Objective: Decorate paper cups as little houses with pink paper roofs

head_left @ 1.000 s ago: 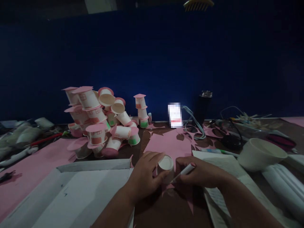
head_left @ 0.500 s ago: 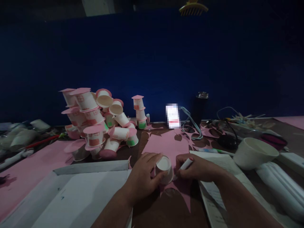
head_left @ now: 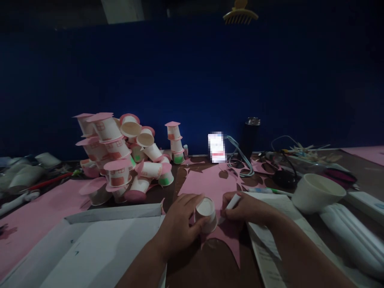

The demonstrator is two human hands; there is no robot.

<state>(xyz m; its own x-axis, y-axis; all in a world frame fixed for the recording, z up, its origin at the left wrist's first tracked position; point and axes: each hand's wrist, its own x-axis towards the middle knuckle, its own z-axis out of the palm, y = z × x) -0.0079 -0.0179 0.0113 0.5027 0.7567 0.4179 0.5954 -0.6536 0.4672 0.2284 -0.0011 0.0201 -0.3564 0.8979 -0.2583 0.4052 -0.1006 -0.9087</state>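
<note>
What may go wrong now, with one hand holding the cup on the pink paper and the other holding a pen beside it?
The left hand alone steadies the paper cup; if it slides on the pink paper, the pen in the right hand would likely draw crooked.
The light is dim, so a line may be hard to follow.
The leaning pile of cups nearby might tumble if the table is bumped.

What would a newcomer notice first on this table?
The heap of pink-topped cups at back left stands out most. In front, the left hand grips an upturned cup on pink paper, while the right hand holds a marker beside it.
</note>
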